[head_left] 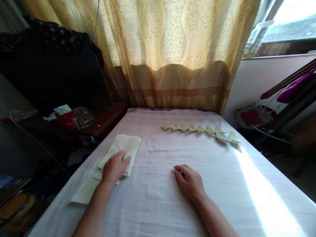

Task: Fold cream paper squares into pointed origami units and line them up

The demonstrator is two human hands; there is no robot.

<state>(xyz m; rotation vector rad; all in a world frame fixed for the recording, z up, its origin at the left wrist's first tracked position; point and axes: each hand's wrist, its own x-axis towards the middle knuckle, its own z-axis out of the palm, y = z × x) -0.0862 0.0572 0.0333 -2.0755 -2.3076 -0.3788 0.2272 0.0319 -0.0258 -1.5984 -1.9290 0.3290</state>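
My left hand [115, 167] lies flat, fingers stretched out, on a fanned stack of pale square paper sheets [127, 144] at the left side of a table covered with a pinkish-white cloth [158, 197]. My right hand [189, 179] rests palm down on the cloth near the middle, fingers loosely curled, and I see nothing in it. Further back, a row of several folded paper pieces [199, 129] runs from the centre toward the right.
A yellow patterned curtain [170, 56] hangs behind the table. To the left, a dark side table [103, 120] carries a glass jar [83, 117] and a red container [64, 117]. A clothes rack [291, 95] stands at the right by the window. Sunlight falls across the cloth's right side.
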